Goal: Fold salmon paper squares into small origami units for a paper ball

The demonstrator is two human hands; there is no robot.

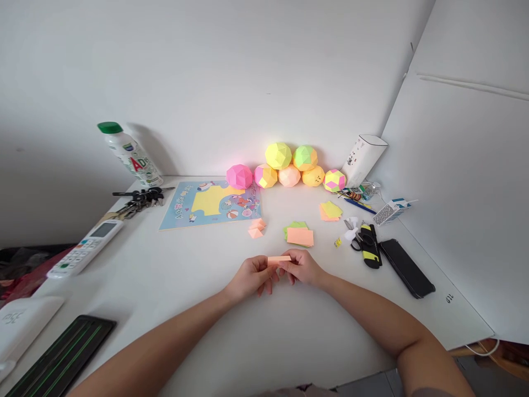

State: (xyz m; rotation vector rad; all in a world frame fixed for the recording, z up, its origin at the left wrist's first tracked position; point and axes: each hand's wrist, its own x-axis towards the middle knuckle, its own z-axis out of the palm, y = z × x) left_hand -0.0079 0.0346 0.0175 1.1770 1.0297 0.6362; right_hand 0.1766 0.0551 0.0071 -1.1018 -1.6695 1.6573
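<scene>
My left hand [251, 277] and my right hand [303, 268] meet over the middle of the white table [198, 275]. Both pinch a narrow folded strip of orange paper [279, 258], one hand at each end. Just beyond the hands lies a small stack of orange and green paper squares [299, 234]. Two small folded orange pieces [257, 227] sit to its left. Another pile of yellow and orange squares [330, 211] lies farther right.
Several coloured paper balls [289, 168] line the back wall. A bottle [130, 154], keys [138, 199], a remote [85, 248] and a blue picture sheet [212, 204] are at the left. Scissors [367, 242], a black phone [407, 268] and pens [357, 204] are at the right.
</scene>
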